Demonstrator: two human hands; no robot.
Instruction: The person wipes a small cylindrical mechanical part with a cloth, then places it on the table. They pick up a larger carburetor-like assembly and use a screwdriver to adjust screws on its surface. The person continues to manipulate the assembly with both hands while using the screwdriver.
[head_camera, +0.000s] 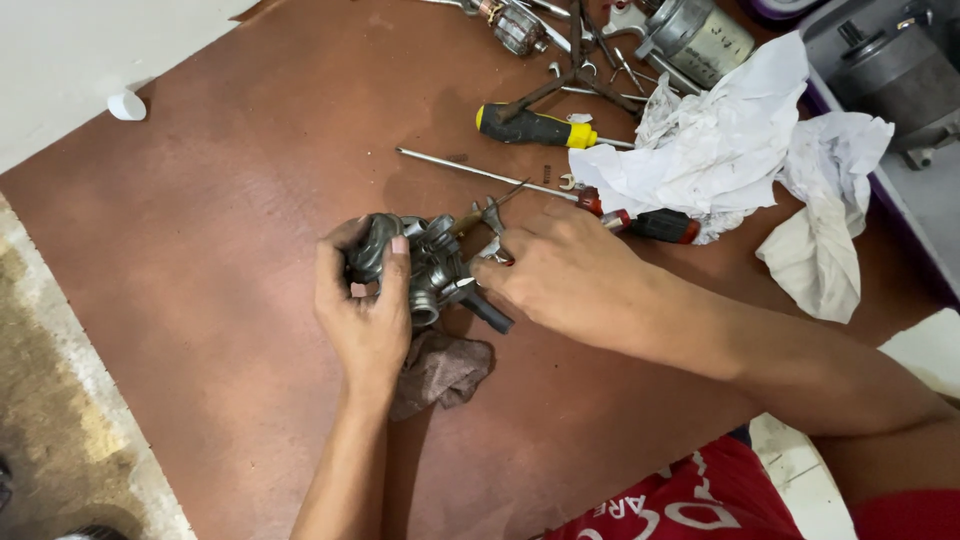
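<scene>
Reddish-brown board surface (200, 250): grey cast-metal carburettor (425, 265) clenched in left hand (365, 310); right hand (560, 275) pinching its small fitting; likely slip, losing part.

Two screwdrivers (535, 127) (545, 187) — two rags (745, 150) (440, 370) — two hands (365, 305) (565, 270).

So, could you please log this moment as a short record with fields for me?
Surface: brown board used as a worktop
Left hand: left hand wrapped around a grey metal assembly
Right hand: right hand with fingertips on the assembly's right side, by a small black tube
Under the hands: dark rag
Behind: yellow-and-black screwdriver, red-and-black screwdriver, crumpled white cloth
Far edge: loose metal parts, cylindrical motor body
</scene>
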